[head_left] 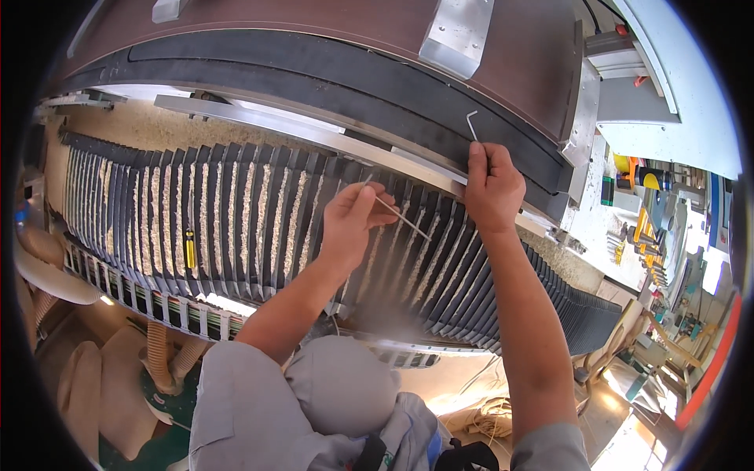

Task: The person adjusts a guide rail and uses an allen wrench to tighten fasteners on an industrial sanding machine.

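Note:
My left hand is closed round a thin metal rod, whose long end slants down to the right over a black pleated bellows cover. What the rod's other end looks like is mostly hidden by my fingers. Farther right, my right hand grips an L-shaped hex key; its bent end points up in front of the machine's dark edge. Pale wood shavings fill many of the bellows' folds. A yellow-handled screwdriver lies on the pleats to the left of my hands.
Beyond the bellows runs a metal rail below a brown machine surface with a metal block on it. A cable chain follows the near side. Several tools sit on a white surface at right; ribbed hoses stand lower left.

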Demonstrator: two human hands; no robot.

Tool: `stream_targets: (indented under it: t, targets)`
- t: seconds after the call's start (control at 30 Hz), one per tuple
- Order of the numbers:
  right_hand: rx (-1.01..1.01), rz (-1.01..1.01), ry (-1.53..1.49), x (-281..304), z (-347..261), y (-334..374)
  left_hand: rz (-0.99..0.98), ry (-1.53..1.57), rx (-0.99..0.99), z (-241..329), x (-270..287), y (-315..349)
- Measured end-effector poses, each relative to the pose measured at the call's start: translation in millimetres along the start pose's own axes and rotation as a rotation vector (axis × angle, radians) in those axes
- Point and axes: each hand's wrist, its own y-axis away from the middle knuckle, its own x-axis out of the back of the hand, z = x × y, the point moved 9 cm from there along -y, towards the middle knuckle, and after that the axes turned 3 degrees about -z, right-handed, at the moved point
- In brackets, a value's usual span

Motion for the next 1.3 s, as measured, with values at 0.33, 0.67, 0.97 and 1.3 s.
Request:
stream_targets:
  t: [0.33, 0.67, 0.97, 1.3]
  targets:
    - [-0.026, -0.016, -0.01, 1.6, 0.0, -0.2, 0.084, 0.373, 0.1, -11.5, -25.9, 0.5]
    - [-0.028, -0.029, 0.021, 0.7, 0.1, -0.3, 0.138, 0.435, 0.078, -9.1, -20.9, 5.1]
    - [0.068, 0.013, 0.035, 4.4, -8.7, -2.2, 0.12, 0.483, 0.102, -12.2, -25.2, 2.0]
    - [0.049, 0.005, 0.036, 3.1, -4.9, -0.4, 0.098, 0.64, 0.173, -15.1, -30.3, 3.7]
